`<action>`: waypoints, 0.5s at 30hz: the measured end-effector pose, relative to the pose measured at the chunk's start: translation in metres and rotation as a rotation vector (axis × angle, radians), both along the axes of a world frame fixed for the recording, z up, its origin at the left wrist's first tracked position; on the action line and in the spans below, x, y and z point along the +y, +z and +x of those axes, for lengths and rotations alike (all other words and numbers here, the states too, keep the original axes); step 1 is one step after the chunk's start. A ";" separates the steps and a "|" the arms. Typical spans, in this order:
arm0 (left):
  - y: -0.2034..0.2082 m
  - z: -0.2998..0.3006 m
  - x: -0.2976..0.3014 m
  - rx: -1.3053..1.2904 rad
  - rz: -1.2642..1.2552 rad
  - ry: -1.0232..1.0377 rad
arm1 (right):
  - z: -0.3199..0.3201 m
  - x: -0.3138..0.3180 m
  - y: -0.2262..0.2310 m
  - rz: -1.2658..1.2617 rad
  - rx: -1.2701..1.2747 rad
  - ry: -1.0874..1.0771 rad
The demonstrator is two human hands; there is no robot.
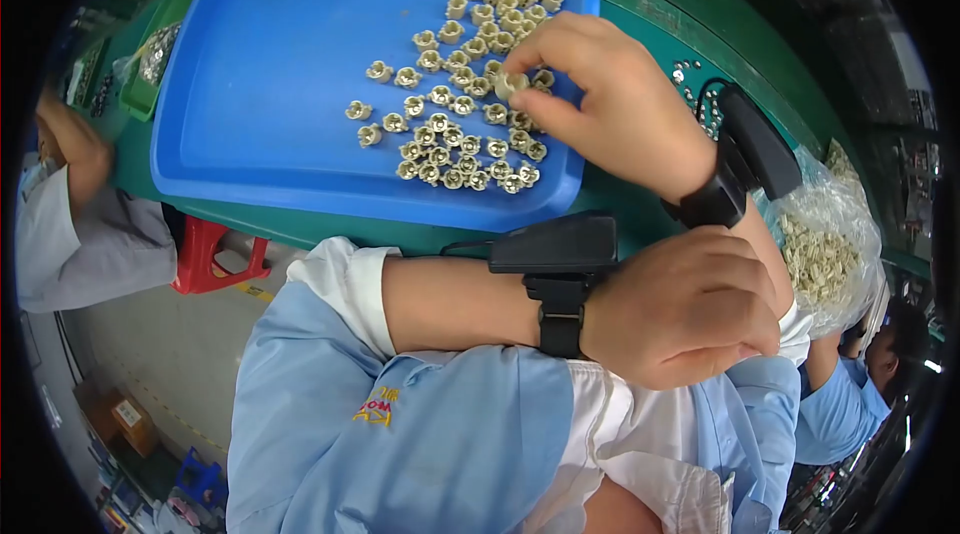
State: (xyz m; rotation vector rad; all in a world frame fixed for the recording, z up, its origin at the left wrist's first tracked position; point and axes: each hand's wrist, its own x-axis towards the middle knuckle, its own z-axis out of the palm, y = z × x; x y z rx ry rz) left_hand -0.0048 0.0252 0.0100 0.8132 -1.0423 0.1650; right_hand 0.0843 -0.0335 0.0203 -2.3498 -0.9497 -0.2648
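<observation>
The right hand (610, 99) pinches one small, light, rigid beige plastic fitting (509, 85) by its sides over the blue tray (270, 84); the left hand (680, 309) rests clenched, empty.

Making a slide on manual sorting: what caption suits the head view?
Right hand pinches a small beige part over a blue tray; left hand rests closed.

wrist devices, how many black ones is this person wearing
2: one black wrist device strapped on the left forearm, folded across the body, and one on the right wrist by the blue tray. None looks hidden.
</observation>
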 end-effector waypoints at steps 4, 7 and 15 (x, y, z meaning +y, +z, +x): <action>0.002 -0.003 -0.001 0.016 -0.028 -0.015 | 0.020 0.017 -0.003 -0.013 -0.025 -0.068; 0.003 -0.004 -0.002 0.036 -0.015 -0.017 | 0.034 0.025 -0.005 -0.027 -0.034 -0.101; 0.003 -0.004 -0.005 0.124 0.006 -0.063 | 0.048 0.028 -0.004 -0.061 -0.004 -0.180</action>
